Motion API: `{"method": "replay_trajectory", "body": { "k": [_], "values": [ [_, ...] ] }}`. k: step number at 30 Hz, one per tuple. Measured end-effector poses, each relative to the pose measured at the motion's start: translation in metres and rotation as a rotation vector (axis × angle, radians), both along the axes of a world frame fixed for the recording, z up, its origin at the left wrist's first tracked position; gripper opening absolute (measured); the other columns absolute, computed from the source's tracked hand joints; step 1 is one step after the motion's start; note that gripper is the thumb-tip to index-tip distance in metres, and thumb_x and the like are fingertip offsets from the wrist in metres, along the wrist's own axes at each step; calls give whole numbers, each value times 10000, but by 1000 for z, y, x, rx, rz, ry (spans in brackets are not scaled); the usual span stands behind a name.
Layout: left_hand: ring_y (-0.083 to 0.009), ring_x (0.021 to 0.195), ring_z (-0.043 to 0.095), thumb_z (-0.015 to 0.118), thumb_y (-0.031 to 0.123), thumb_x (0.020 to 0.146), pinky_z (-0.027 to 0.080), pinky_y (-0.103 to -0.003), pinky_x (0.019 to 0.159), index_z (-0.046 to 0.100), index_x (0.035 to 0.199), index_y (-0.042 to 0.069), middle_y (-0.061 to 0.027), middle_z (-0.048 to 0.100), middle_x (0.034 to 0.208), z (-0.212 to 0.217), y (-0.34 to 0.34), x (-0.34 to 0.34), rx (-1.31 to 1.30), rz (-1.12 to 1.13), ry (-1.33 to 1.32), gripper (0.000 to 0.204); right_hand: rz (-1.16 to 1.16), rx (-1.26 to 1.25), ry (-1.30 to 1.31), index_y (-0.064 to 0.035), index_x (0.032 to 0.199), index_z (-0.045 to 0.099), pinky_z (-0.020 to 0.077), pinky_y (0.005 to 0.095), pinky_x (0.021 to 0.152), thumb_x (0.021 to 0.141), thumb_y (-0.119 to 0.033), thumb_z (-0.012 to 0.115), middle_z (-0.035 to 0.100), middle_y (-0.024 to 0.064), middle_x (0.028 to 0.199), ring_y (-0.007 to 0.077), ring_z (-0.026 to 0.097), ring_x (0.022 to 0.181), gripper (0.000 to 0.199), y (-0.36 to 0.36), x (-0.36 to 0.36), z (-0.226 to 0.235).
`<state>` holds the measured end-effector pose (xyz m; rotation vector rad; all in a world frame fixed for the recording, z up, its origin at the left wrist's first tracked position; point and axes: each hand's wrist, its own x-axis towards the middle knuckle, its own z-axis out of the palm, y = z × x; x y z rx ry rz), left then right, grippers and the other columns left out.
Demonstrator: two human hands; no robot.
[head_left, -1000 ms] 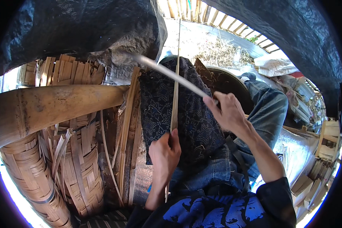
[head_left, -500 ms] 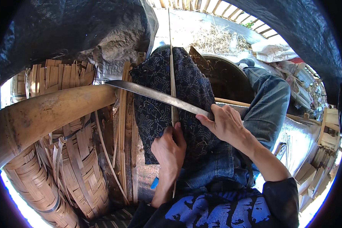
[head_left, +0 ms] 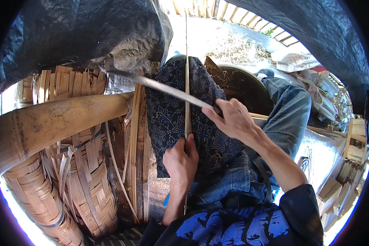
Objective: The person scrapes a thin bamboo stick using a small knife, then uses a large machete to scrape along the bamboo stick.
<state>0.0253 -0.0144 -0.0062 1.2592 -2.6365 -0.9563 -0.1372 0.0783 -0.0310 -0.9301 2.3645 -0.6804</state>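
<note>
My left hand (head_left: 179,159) is closed on a long, narrow bamboo strip (head_left: 187,88), thumb lying along it. The strip runs away from me over a dark patterned cloth (head_left: 166,123) spread on my leg, and its near end passes back under my forearm. My right hand (head_left: 233,119) grips the handle of a machete (head_left: 168,91), the handle mostly hidden by the fingers. The long blade, smeared by motion, points to the far left and crosses over the strip; whether it touches the strip I cannot tell.
A thick bamboo pole (head_left: 65,123) reaches in from the left. Below it stand bundles of woven bamboo (head_left: 41,194), with upright slats (head_left: 137,143) beside my leg. A dark round basin (head_left: 238,84) lies beyond my bent knee. Dark sheeting (head_left: 82,33) hangs overhead.
My right hand and the machete have moved away from me along the strip and slightly left. My left hand keeps its hold in nearly the same place.
</note>
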Motion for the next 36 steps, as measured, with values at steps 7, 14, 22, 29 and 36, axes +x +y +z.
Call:
{"method": "replay_trajectory", "body": {
  "k": [7, 14, 22, 29, 36],
  "values": [
    [-385, 444, 559, 581, 214, 909, 414, -432, 415, 535, 586, 32, -190, 523, 480, 1, -4, -5, 16, -50, 16, 374, 64, 63, 46, -36, 580, 512, 451, 406, 426, 889, -582, 531, 483, 125, 430, 274, 534, 388, 628, 36, 31, 11],
    [-385, 435, 556, 573, 225, 911, 414, -447, 412, 544, 604, 38, -191, 525, 473, -2, 6, -6, -53, -53, 11, 361, 33, -51, 234, -47, 542, 476, 411, 400, 367, 882, -568, 556, 461, 120, 410, 269, 498, 346, 627, 33, 30, -8],
    [-397, 446, 549, 580, 232, 907, 413, -452, 427, 542, 593, 27, -201, 513, 474, 2, 13, -4, -44, -29, -24, 377, 84, -36, 183, -61, 608, 472, 343, 360, 401, 878, -432, 635, 338, 33, 474, 203, 376, 417, 487, 0, 8, -25],
    [-394, 454, 550, 585, 225, 905, 411, -440, 429, 539, 590, 26, -201, 519, 488, -4, 11, -2, -73, -8, 20, 375, 6, -138, 299, -66, 451, 441, 402, 363, 330, 867, -620, 536, 421, 88, 362, 229, 489, 322, 699, -20, -2, -34],
    [-377, 447, 555, 604, 207, 893, 412, -420, 427, 535, 584, 20, -196, 517, 485, 1, 23, 3, -76, -60, 79, 368, -4, 63, 242, -30, 637, 580, 422, 319, 382, 936, -448, 537, 445, 67, 422, 171, 512, 400, 516, -31, -51, -42]
  ]
}}
